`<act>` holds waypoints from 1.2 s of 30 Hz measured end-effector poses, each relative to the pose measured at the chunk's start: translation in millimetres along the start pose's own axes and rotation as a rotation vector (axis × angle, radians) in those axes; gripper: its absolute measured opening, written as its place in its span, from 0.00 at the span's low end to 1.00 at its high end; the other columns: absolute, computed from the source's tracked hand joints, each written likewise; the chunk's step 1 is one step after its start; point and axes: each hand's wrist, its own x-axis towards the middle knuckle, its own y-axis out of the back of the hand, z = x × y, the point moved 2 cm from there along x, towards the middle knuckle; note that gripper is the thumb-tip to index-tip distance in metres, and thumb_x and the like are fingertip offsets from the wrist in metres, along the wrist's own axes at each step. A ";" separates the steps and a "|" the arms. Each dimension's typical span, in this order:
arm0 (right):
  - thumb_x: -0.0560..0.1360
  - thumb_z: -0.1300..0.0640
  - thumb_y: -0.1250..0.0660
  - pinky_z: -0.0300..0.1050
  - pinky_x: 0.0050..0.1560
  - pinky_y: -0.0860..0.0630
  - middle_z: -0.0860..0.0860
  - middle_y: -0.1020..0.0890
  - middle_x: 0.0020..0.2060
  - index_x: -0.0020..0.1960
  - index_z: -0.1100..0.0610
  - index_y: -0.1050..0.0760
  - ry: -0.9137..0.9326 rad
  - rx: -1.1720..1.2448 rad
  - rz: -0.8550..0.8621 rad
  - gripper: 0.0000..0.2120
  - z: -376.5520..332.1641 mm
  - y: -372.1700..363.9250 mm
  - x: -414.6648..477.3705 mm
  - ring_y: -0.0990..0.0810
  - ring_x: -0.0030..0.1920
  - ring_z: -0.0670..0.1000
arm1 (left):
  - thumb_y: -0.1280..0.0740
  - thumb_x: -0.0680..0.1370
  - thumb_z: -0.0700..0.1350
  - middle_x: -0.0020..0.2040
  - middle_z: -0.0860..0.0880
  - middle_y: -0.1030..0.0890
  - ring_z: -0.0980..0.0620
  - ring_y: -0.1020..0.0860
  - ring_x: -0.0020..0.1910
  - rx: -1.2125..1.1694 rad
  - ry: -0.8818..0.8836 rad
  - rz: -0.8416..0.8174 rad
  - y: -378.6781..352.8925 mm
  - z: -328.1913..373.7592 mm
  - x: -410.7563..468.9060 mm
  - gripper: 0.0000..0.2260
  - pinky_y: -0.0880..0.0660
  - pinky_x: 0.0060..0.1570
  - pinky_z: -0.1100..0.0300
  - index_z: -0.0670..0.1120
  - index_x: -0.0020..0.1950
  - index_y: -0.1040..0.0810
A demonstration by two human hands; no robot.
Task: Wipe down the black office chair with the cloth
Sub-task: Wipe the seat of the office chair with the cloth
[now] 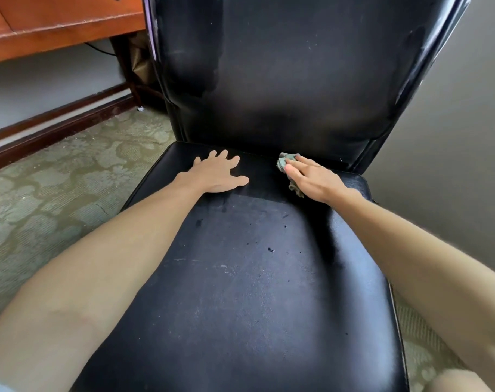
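Note:
The black office chair (254, 292) fills the middle of the view, its leather seat dusty and specked, its tall backrest (291, 75) rising behind. My right hand (314, 178) presses a small crumpled green-grey cloth (284, 162) flat onto the rear of the seat, close to where seat and backrest meet. The cloth sticks out past the fingertips and under the palm. My left hand (218, 172) lies flat on the rear left of the seat with fingers spread, holding nothing.
A wooden desk (57, 26) stands at the upper left with a dark baseboard (57, 125) along the wall below it. Patterned green carpet (57, 193) lies left of the chair. A grey wall (461, 123) is close on the right.

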 end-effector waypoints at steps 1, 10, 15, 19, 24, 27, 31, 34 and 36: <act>0.81 0.39 0.53 0.48 0.73 0.43 0.45 0.41 0.76 0.74 0.43 0.36 0.004 -0.006 0.034 0.24 1.1 2.6 1.4 0.42 0.76 0.49 | 0.45 0.79 0.66 0.81 0.46 0.52 0.41 0.54 0.78 0.001 0.003 -0.003 -0.2 3.2 0.0 0.33 0.52 0.72 0.34 0.55 0.80 0.49; 0.83 0.46 0.50 0.53 0.72 0.44 0.44 0.42 0.77 0.76 0.46 0.40 0.112 -0.128 0.008 0.22 -7.2 -7.7 12.1 0.46 0.77 0.48 | 0.45 0.73 0.74 0.81 0.51 0.58 0.41 0.59 0.78 -0.028 0.013 -0.124 -6.3 61.6 9.1 0.39 0.55 0.67 0.25 0.62 0.79 0.55; 0.84 0.49 0.49 0.46 0.74 0.44 0.44 0.41 0.76 0.76 0.48 0.39 0.105 -0.083 0.027 0.21 17.6 -2.5 1.6 0.45 0.76 0.47 | 0.43 0.73 0.74 0.81 0.51 0.57 0.42 0.58 0.78 -0.013 0.014 -0.151 -3.3 62.0 11.1 0.40 0.53 0.68 0.26 0.61 0.79 0.55; 0.83 0.47 0.48 0.44 0.74 0.46 0.45 0.41 0.76 0.75 0.50 0.38 0.053 -0.064 0.038 0.22 40.3 5.8 -19.9 0.45 0.76 0.47 | 0.42 0.72 0.74 0.81 0.51 0.57 0.42 0.57 0.79 -0.009 0.001 -0.150 -0.9 65.2 9.8 0.41 0.53 0.69 0.27 0.61 0.79 0.54; 0.83 0.46 0.50 0.47 0.75 0.47 0.47 0.39 0.76 0.74 0.52 0.36 -0.003 -0.027 0.085 0.22 76.3 11.8 -57.4 0.45 0.76 0.49 | 0.39 0.69 0.75 0.81 0.53 0.56 0.44 0.59 0.79 -0.071 -0.012 -0.166 -4.9 60.3 16.9 0.42 0.57 0.69 0.28 0.65 0.78 0.53; 0.84 0.50 0.51 0.48 0.76 0.49 0.50 0.40 0.76 0.74 0.55 0.36 -0.003 -0.009 0.112 0.21 86.3 7.2 -77.3 0.46 0.77 0.52 | 0.34 0.72 0.68 0.81 0.53 0.55 0.44 0.59 0.79 -0.103 -0.015 -0.158 -1.4 71.3 14.2 0.39 0.60 0.69 0.28 0.65 0.78 0.50; 0.83 0.54 0.49 0.47 0.75 0.50 0.48 0.40 0.76 0.74 0.53 0.35 -0.042 0.001 0.156 0.20 83.4 3.0 -98.3 0.46 0.77 0.50 | 0.32 0.73 0.61 0.81 0.50 0.55 0.41 0.59 0.78 -0.075 -0.047 -0.112 2.2 102.5 1.0 0.37 0.57 0.68 0.26 0.62 0.78 0.47; 0.82 0.58 0.47 0.44 0.73 0.51 0.46 0.39 0.76 0.74 0.52 0.36 -0.055 -0.012 0.164 0.21 85.3 0.2 -111.4 0.46 0.77 0.49 | 0.33 0.73 0.65 0.81 0.47 0.56 0.41 0.57 0.78 -0.079 -0.032 -0.119 -4.1 104.7 -2.3 0.41 0.53 0.69 0.28 0.59 0.79 0.51; 0.82 0.58 0.47 0.40 0.73 0.53 0.46 0.41 0.76 0.75 0.51 0.38 -0.050 0.021 0.148 0.22 83.3 -0.6 -113.1 0.47 0.77 0.48 | 0.35 0.72 0.67 0.81 0.47 0.54 0.42 0.55 0.79 -0.074 -0.043 -0.114 -8.7 102.0 -4.2 0.43 0.51 0.70 0.31 0.56 0.80 0.52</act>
